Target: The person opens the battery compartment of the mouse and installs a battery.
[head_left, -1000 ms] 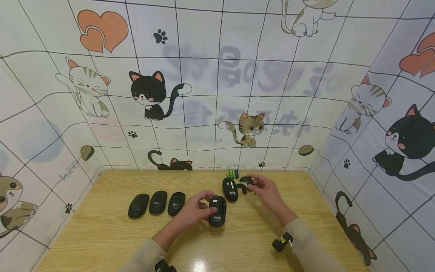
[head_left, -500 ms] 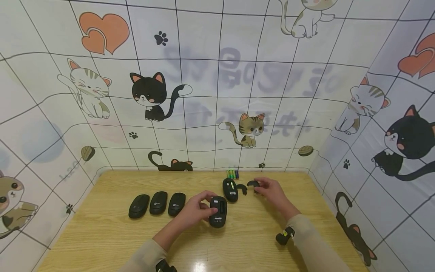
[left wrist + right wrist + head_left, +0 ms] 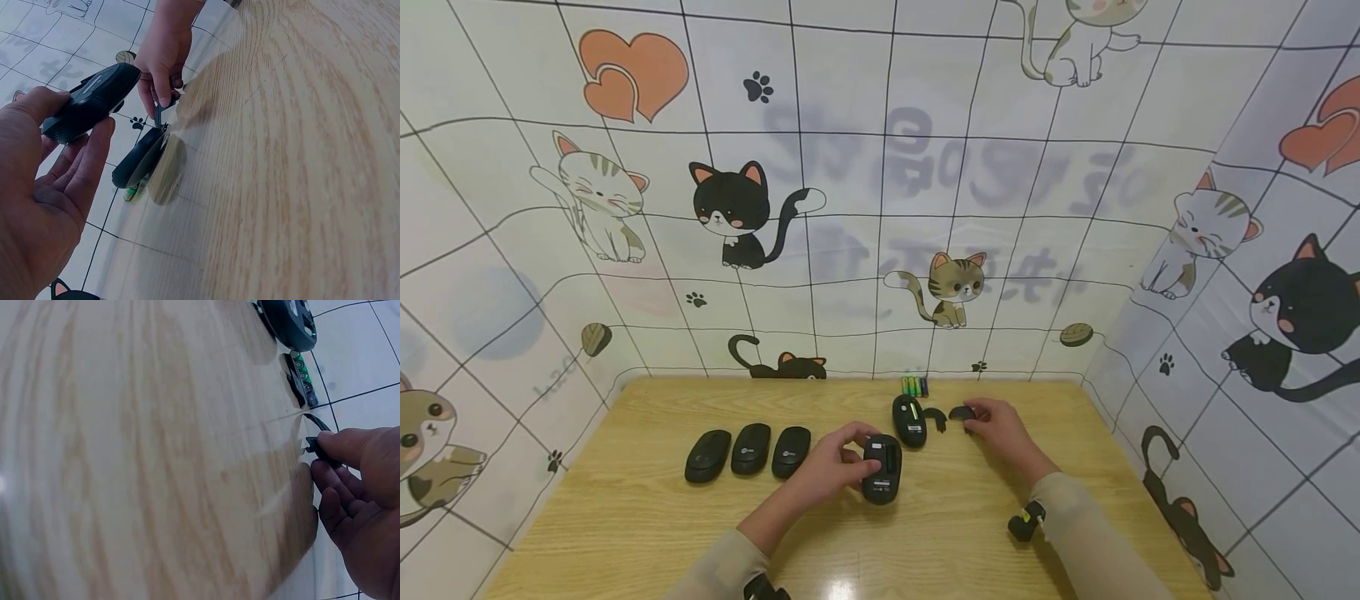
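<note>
My left hand (image 3: pixel 837 468) grips a black computer mouse (image 3: pixel 882 492), its underside turned toward me and a dark battery slot uncovered. In the left wrist view, the thumb and fingers clasp this mouse (image 3: pixel 94 103) by its edges. Over at the right, my right hand (image 3: pixel 1006 432) pinches a curved black battery cover (image 3: pixel 959 413) low by the table. The right wrist view shows thumb and fingertips on that cover (image 3: pixel 319 447). Between the hands a second mouse (image 3: pixel 910 427) lies upside down with a battery in its slot. Beside it rests another battery cover (image 3: pixel 937 416).
Three black mice, the left one (image 3: pixel 707 457), the middle one (image 3: pixel 750 450) and the right one (image 3: pixel 791 452), lie in a row on the wooden table (image 3: pixel 655 542). Several batteries (image 3: pixel 915 387) sit at the back edge, against a cat-print curtain (image 3: pixel 850 250).
My right hand has carried the battery cover to the right, away from the other cover, and brought it down near the table. The left hand keeps holding its mouse in place.
</note>
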Tool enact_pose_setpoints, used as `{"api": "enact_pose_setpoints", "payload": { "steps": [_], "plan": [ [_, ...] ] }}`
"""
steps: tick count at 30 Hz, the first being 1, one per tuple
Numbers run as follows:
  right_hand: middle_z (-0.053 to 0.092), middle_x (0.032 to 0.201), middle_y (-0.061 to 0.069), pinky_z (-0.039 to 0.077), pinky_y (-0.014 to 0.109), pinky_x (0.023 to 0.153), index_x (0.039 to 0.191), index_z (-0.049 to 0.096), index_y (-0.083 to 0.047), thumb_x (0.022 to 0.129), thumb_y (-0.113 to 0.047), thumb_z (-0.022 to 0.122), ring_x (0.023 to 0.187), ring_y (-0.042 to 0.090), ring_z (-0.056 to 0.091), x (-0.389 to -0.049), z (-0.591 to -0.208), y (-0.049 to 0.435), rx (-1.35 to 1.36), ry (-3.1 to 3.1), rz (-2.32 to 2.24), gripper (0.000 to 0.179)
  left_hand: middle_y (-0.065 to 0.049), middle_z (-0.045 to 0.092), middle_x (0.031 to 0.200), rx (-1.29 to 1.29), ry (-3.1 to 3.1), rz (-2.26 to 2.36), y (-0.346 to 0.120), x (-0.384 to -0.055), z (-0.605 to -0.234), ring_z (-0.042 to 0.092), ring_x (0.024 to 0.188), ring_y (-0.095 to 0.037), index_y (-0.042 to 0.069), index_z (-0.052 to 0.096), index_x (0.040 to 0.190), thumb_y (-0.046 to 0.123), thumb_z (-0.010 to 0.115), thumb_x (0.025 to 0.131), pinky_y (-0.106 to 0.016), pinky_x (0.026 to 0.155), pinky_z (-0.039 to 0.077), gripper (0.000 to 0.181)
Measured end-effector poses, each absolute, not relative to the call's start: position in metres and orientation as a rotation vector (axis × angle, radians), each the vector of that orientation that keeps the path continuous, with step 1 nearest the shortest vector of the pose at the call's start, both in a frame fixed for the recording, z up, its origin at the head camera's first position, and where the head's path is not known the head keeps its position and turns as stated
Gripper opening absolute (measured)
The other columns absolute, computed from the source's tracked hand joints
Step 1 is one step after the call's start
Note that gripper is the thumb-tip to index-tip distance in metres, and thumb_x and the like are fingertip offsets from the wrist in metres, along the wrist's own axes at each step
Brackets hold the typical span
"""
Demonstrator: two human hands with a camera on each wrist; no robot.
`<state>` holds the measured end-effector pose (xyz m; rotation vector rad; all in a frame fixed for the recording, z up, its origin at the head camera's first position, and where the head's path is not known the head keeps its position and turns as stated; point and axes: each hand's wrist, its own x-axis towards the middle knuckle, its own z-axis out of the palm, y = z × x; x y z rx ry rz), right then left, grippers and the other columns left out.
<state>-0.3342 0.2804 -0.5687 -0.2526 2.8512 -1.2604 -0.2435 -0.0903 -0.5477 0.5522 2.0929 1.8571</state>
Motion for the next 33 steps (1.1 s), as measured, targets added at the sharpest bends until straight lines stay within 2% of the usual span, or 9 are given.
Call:
{"api": "enact_pose_setpoints", "payload": {
  "steps": [10,15,20,28,33],
  "plan": [
    [0.067,0.122,0.016,0.060,0.056,0.097,0.137,0.072,0.003,0.103,-0.009,0.079,0.113,0.038,0.070,-0.334,-0.571,0.282,-0.290,2.896,-1.174,0.037,-0.014,0.061,0.121,0.544,2.093,1.859,-0.090,-0.244,-0.547,0.078,0.094,-0.026,0.017,0.067,0.141,0.010,0.079,0.103,-0.042,0.073,0.069,0.041],
    [0.067,0.128,0.017,0.061,0.048,0.090,0.137,0.073,0.000,0.106,-0.014,0.076,0.111,0.032,0.068,-0.335,-0.568,0.279,-0.236,2.876,-1.217,0.034,-0.014,0.061,0.121,0.537,2.095,1.858,-0.090,-0.243,-0.546,0.078,0.095,-0.025,0.018,0.067,0.141,0.010,0.079,0.103,-0.042,0.073,0.069,0.040],
    [0.068,0.126,0.016,0.061,0.041,0.083,0.141,0.070,-0.001,0.108,-0.016,0.073,0.108,0.030,0.068,-0.347,-0.562,0.268,-0.258,2.866,-1.239,0.036,-0.014,0.061,0.121,0.540,2.097,1.859,-0.091,-0.243,-0.547,0.078,0.093,-0.025,0.017,0.067,0.141,0.010,0.079,0.103,-0.041,0.073,0.069,0.040],
    [0.069,0.125,0.019,0.062,0.051,0.089,0.148,0.065,0.001,0.108,-0.022,0.074,0.109,0.034,0.069,-0.378,-0.546,0.238,-0.504,2.892,-1.052,0.046,-0.014,0.062,0.121,0.548,2.085,1.876,-0.092,-0.243,-0.549,0.078,0.092,-0.025,0.017,0.067,0.141,0.009,0.079,0.103,-0.041,0.072,0.069,0.040],
    [0.067,0.128,0.022,0.061,0.056,0.092,0.152,0.061,0.001,0.109,-0.023,0.072,0.114,0.038,0.069,-0.394,-0.542,0.226,-0.564,2.856,-0.957,0.050,-0.014,0.062,0.121,0.555,2.078,1.886,-0.093,-0.243,-0.548,0.078,0.092,-0.025,0.016,0.067,0.141,0.009,0.080,0.102,-0.041,0.072,0.068,0.041]
  ]
}}
